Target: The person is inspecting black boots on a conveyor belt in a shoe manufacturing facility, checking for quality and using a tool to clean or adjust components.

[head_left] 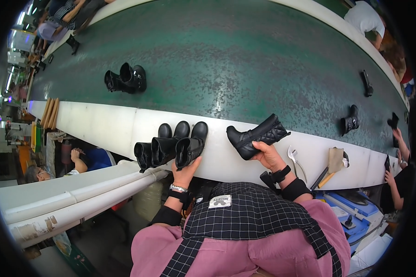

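Note:
Over the edge of the white ledge, my right hand (269, 158) grips a black quilted boot (260, 135) by its lower side, the toe pointing left and the shaft tilted up to the right. My left hand (186, 172) is closed around the shaft of another black boot (192, 146), whose toe points away from me. Directly left of that one, two more black boots (163, 147) stand close together on the ledge. The fingers of my left hand are partly hidden behind the boot.
Beyond the white ledge (111, 117) runs a green conveyor belt (208, 60) carrying several black boots (126, 78). Pincers (295, 159) and a hammer (327, 177) lie right of my right hand. White pipes (88, 198) run at lower left. Other people work around the belt.

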### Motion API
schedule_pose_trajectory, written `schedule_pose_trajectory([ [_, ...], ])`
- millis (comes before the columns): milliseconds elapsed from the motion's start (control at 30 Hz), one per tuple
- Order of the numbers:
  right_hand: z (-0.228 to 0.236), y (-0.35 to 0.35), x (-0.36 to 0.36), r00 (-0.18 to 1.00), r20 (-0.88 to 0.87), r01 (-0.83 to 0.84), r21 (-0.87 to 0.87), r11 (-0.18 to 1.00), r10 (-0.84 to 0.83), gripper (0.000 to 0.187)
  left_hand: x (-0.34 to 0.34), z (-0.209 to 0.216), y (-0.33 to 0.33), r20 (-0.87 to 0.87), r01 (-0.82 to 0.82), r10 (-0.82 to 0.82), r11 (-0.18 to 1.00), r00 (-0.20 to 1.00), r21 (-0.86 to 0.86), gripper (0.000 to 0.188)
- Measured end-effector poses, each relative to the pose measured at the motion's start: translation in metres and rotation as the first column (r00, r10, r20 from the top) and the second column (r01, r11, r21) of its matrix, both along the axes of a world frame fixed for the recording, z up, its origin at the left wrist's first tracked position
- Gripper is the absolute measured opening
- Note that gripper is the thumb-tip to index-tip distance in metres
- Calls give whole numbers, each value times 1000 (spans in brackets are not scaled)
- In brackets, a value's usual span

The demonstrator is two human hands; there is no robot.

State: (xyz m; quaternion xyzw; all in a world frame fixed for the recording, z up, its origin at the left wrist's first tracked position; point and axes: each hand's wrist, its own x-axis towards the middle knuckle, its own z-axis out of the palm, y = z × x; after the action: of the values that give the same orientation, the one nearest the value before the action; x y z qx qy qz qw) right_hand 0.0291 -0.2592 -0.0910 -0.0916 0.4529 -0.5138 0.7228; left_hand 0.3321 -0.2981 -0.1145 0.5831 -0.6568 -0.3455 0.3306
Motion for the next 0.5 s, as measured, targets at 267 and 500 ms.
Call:
schedule_pose_trajectory([
  [267, -6, 1, 1, 994, 107, 31, 38, 999, -35, 41, -20, -21, -11, 133, 18, -20, 1000, 991, 20, 48],
  [500, 12, 7, -17, 952, 294, 114, -93, 989, -82, 39, -41, 51, -18, -636, 270, 201, 781, 745, 564, 36],
])
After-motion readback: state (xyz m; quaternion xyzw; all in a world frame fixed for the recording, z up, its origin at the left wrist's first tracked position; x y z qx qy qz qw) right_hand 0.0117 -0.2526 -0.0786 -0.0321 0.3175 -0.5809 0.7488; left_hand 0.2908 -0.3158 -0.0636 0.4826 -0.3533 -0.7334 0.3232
